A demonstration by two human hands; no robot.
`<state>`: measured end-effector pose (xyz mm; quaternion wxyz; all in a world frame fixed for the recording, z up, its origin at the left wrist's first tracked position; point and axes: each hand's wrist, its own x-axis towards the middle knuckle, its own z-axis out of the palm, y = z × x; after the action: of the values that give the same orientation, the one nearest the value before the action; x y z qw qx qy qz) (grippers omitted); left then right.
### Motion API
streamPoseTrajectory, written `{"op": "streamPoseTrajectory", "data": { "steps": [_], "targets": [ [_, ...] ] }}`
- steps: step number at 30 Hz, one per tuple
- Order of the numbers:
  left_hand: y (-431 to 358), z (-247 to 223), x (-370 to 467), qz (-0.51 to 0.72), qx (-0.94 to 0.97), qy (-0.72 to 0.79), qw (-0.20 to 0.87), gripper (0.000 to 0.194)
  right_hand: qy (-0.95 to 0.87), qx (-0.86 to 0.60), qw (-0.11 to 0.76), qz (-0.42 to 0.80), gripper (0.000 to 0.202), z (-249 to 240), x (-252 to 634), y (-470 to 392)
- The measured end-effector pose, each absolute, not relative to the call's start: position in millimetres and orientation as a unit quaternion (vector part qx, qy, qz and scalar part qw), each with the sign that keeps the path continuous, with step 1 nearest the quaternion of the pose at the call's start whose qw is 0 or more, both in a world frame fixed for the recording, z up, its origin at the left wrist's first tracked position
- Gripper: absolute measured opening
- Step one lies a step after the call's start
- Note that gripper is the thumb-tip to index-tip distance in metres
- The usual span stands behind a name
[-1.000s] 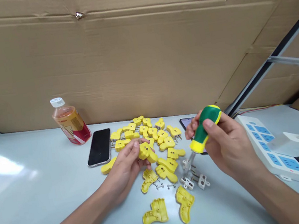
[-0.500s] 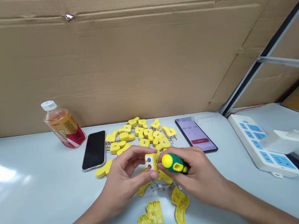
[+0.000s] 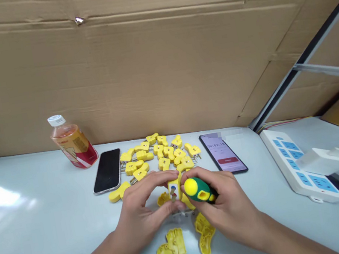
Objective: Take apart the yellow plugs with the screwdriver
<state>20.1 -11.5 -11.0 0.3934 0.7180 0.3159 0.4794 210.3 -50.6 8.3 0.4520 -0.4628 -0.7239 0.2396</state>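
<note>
My bench (image 3: 38,235) is pale and glossy. On it lie a heap of yellow plug shells (image 3: 160,152), two opened halves (image 3: 185,241), a dark phone (image 3: 107,170), a lit phone (image 3: 222,153), a drink bottle (image 3: 73,143) and a white power strip (image 3: 299,166).

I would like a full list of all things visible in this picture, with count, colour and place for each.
plug: one, yellow, held between both hands
screwdriver: one, green and yellow handle, in right hand
plug pile: many, yellow, table centre behind the hands
plug shells: two open halves, yellow, near edge below the hands
bottle: one, amber drink, red label, white cap, back left
dark phone: one, black screen, right of bottle
lit phone: one, timer showing, right of pile
power strip: one, white and blue, far right
adapter: one, white, on strip
cardboard: brown wall behind
table: white
left hand: holds plug
right hand: grips screwdriver
</note>
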Motion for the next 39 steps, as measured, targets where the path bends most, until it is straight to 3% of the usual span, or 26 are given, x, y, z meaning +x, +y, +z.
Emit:
{"op": "streamPoseTrajectory", "data": {
  "steps": [7,16,21,25,30,35,39],
  "targets": [
    [-9.0,-3.8,19.4,0.493,0.687,0.324,0.424,0.031,-0.688,-0.478,0.47,0.278,0.007,9.2,214.4,-47.5],
    [-2.9,1.2,22.0,0.457,0.59,0.288,0.6,0.031,-0.783,-0.403,0.469,0.069,0.025,8.2,224.4,-40.2],
    [-2.1,1.6,24.1,0.44,0.568,0.286,0.634,0.036,-0.802,-0.378,0.448,0.114,0.02,4.4,227.4,-38.2],
    [-2.6,-0.4,24.5,0.406,0.577,0.261,0.659,0.035,-0.809,-0.361,0.443,0.137,0.027,-0.2,229.6,-37.5],
    [-0.7,-2.4,19.0,0.387,0.662,0.282,0.577,0.027,-0.801,-0.364,0.44,0.179,0.024,0.5,228.7,-36.2],
    [1.7,-5.5,12.8,0.38,0.755,0.306,0.438,0.034,-0.795,-0.365,0.447,0.187,0.027,-0.8,224.4,-36.6],
    [1.4,-6.6,10.3,0.374,0.776,0.309,0.402,0.036,-0.78,-0.381,0.458,0.192,0.023,-2.4,221.3,-39.0]
  ]
}}
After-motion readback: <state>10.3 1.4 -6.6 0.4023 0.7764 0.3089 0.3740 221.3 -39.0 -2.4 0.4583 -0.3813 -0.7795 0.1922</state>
